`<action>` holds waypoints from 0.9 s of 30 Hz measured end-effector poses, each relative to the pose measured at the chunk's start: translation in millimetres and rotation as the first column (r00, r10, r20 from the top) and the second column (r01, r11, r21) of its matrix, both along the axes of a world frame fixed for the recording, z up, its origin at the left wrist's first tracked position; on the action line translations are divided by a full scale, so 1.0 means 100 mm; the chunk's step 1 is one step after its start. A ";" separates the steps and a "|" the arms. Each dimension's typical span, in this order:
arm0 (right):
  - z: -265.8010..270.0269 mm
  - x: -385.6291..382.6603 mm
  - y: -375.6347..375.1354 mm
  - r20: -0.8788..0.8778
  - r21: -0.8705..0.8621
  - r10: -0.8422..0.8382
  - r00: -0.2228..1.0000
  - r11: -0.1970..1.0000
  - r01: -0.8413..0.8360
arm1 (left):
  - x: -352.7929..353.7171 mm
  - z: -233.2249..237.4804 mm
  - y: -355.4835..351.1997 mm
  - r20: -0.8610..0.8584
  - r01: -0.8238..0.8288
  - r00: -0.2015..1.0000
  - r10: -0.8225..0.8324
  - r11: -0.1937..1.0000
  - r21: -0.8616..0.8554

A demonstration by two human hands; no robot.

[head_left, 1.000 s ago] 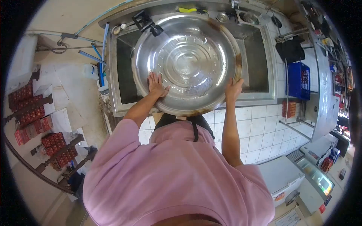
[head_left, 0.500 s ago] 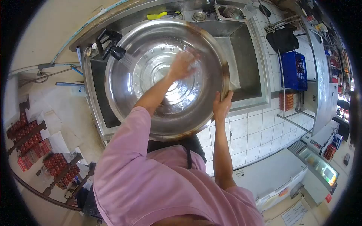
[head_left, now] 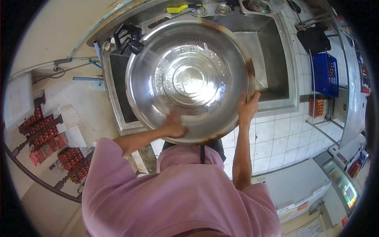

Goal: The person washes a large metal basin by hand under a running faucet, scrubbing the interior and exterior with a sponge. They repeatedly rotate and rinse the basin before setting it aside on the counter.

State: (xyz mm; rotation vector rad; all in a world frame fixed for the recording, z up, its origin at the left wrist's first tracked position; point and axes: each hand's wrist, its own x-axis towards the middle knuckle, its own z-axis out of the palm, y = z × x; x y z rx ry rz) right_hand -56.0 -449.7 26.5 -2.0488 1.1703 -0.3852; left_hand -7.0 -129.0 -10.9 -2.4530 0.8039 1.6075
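A large round stainless steel basin (head_left: 158,93) rests over the sink, its inside wet and shiny. My right hand (head_left: 248,107) grips its right rim, thumb toward the inside. Slightly blurred, my left hand (head_left: 174,126) is at the near inner wall of the basin, thumb and fingers apart, with nothing visible in it. From the black tap (head_left: 135,46) at the upper left, water sprays into the basin.
The metal sink (head_left: 276,59) extends right of the basin. Along its back ledge lie a yellow-green brush (head_left: 177,8) and a dark-handled tool (head_left: 158,22). A blue crate (head_left: 326,75) and egg trays (head_left: 316,107) stand right; more egg trays (head_left: 71,158) are at left.
My left hand has moved from the middle of the basin back to its near wall. My right hand still grips the right rim. The camera view has shifted.
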 end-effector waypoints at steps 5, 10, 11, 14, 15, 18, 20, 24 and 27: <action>-0.13 -0.18 -0.07 -0.024 -0.061 0.035 0.999 0.997 -0.037 | -0.38 -0.55 -0.94 0.053 0.175 0.976 -0.213 0.610 -0.773; -0.04 -0.15 -0.10 -0.053 -0.018 0.045 0.998 0.999 -0.046 | 0.81 -0.79 -2.02 0.549 0.487 0.836 -0.019 0.487 -0.725; -0.05 -0.20 -0.06 -0.063 -0.002 0.028 0.998 1.000 -0.028 | 1.12 -0.84 -2.15 0.625 0.514 0.775 0.088 0.487 -0.706; -0.13 -0.22 -0.09 0.045 -0.008 -0.022 0.999 1.000 0.022 | 2.06 -1.05 -2.14 0.790 0.594 0.592 0.157 0.577 -0.560; -0.06 -0.19 -0.09 0.038 0.018 -0.033 0.999 0.999 0.032 | 2.28 -1.10 -1.97 0.775 0.581 0.596 0.211 0.553 -0.597; -0.24 -0.27 -0.13 0.035 -0.092 -0.023 0.999 0.995 0.026 | 2.65 -0.94 -1.06 0.901 0.373 0.371 0.226 0.852 -0.367; -0.26 -0.26 -0.12 0.043 -0.115 -0.045 0.998 0.992 0.050 | 2.47 -0.72 -0.34 0.932 0.307 0.359 0.037 0.939 -0.156; -0.17 -0.16 -0.06 0.061 -0.156 -0.029 0.998 0.987 0.038 | 1.10 -0.53 0.38 0.632 0.106 0.761 -0.148 0.989 0.104; -0.25 -0.17 -0.02 0.054 -0.121 -0.023 0.998 0.992 0.029 | 0.21 0.33 -0.14 -0.051 -0.074 0.995 0.082 0.989 0.132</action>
